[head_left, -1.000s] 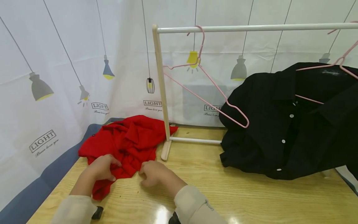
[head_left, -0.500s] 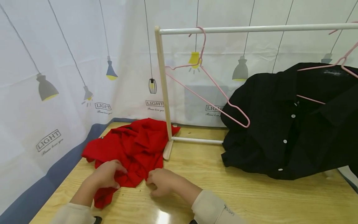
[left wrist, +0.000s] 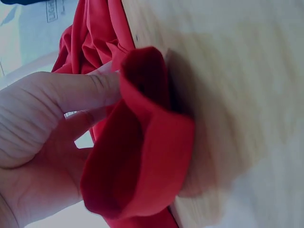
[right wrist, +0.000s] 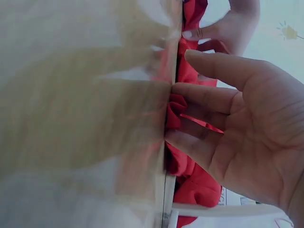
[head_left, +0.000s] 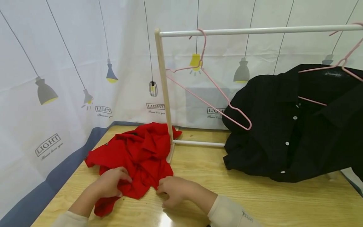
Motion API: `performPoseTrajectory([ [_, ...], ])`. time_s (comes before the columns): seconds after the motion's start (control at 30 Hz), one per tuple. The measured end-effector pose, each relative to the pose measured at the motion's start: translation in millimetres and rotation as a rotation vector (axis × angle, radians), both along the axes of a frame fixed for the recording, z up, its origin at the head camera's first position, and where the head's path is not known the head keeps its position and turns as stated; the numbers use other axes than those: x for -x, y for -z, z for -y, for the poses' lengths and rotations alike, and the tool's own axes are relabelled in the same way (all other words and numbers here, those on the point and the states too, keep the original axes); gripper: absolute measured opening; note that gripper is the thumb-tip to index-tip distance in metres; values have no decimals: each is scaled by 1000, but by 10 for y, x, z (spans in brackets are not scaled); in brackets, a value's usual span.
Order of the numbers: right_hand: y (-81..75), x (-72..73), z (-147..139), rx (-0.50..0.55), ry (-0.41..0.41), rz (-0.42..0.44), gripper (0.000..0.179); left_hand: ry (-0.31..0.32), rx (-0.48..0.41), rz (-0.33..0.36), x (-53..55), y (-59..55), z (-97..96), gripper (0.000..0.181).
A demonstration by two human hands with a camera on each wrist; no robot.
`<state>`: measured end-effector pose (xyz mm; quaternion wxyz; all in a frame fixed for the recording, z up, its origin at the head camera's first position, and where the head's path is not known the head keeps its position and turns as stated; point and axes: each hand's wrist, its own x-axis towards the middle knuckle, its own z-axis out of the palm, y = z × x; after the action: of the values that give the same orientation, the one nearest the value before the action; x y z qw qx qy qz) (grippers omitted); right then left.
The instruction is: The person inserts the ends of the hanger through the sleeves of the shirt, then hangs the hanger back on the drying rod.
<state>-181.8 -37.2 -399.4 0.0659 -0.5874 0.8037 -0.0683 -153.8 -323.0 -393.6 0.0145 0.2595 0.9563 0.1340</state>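
A crumpled red shirt (head_left: 136,154) lies on the left of the table, with a small button and a dark label showing. My left hand (head_left: 110,184) pinches its near part between thumb and fingers. In the left wrist view, a folded red band (left wrist: 161,161) like a cuff or collar loops out beside the left thumb. My right hand (head_left: 174,189) touches the shirt's near right edge. From the right wrist view, its fingertips (right wrist: 175,137) rest on the cloth at the table surface, while the thumb stands apart from it.
A clothes rack with a white rail (head_left: 255,31) and wooden post (head_left: 164,85) stands behind; the shirt overlaps its foot. A bare pink hanger (head_left: 215,85) hangs at the left, a black shirt (head_left: 269,126) on another at the right. The wooden table (head_left: 198,170) meets a printed curtain (head_left: 127,63).
Both hands have drawn the red shirt toward me and slightly right, spreading its near edge. The right hand has moved farther from the left. The rack and black shirt stay put.
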Motion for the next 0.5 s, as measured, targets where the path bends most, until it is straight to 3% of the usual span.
performPoseTrajectory([
  [0.23,9,55,-232,47,20,188,9,54,2,-13,-24,21,-119,43],
  [0.5,24,131,-477,83,62,331,19,112,-3,-26,10,11,-285,44],
])
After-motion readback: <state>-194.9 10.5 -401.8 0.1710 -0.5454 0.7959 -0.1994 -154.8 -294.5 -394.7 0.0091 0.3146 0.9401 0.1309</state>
